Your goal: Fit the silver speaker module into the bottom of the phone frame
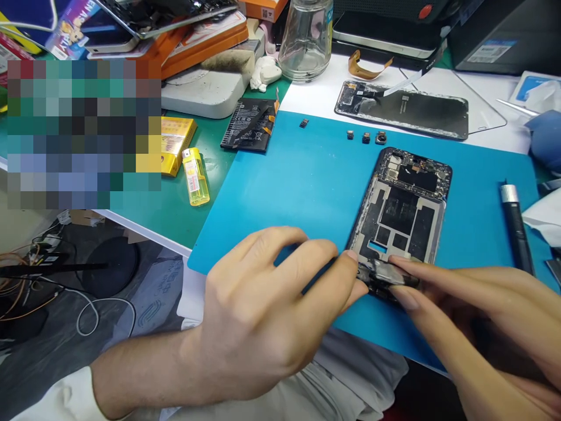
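On the smooth blue mat lies an opened phone frame, dark and boxy inside. Both hands pinch its near end: the left hand and the right hand close fingertips on a small shiny part. Nearby sit a black battery, a yellow lighter and a clear glass bottle. Its writing is too small to read.

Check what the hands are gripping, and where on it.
Both hands pinch the opened phone frame at its near, bottom end: left fingers at its left corner, right fingers across the bottom edge.
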Tool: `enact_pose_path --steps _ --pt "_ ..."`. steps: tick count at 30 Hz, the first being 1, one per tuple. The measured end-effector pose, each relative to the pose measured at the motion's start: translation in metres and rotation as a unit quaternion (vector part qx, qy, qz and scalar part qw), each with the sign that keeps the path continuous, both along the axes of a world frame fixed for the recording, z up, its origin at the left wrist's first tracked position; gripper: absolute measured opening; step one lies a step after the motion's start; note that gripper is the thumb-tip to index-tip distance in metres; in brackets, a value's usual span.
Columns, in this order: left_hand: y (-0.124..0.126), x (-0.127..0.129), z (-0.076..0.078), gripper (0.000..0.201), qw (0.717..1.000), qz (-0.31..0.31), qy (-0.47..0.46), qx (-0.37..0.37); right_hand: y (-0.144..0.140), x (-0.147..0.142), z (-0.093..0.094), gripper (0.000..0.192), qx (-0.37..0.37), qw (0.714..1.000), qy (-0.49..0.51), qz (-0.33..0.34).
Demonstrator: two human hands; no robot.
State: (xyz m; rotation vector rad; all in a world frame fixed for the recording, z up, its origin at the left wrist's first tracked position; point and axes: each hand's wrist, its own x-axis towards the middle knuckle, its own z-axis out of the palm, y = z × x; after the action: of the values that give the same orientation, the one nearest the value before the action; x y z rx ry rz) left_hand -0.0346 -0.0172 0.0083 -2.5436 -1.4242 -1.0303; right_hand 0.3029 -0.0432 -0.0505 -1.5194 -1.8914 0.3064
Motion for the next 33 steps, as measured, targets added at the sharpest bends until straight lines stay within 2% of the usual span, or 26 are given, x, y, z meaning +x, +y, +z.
enact_pose_path --steps 8,16,22,28,30,33 --pt "0.0 0.008 0.008 0.031 0.998 0.026 0.023 -0.048 -0.005 0.007 -0.008 0.055 0.004 1.0 0.003 -0.013" --pt "-0.003 0.025 0.011 0.021 0.997 0.06 0.024 -0.044 -0.008 0.005 -0.006 0.057 0.006 0.999 0.025 -0.025" --pt "-0.011 0.032 0.011 0.019 0.995 0.084 0.017 -0.054 -0.002 -0.02 0.008 0.056 0.007 0.998 0.054 -0.031" --pt "-0.008 0.021 0.015 0.016 0.991 0.049 -0.038 -0.121 0.008 -0.05 0.03 0.034 0.018 0.996 0.087 -0.033" --pt "-0.005 0.02 0.016 0.017 0.988 0.039 -0.038 -0.145 0.005 -0.044 0.028 0.036 0.021 0.996 0.08 -0.032" --pt "-0.001 0.023 0.019 0.02 0.986 0.041 -0.008 -0.16 -0.006 -0.022 0.012 0.05 0.018 0.999 0.049 -0.013"
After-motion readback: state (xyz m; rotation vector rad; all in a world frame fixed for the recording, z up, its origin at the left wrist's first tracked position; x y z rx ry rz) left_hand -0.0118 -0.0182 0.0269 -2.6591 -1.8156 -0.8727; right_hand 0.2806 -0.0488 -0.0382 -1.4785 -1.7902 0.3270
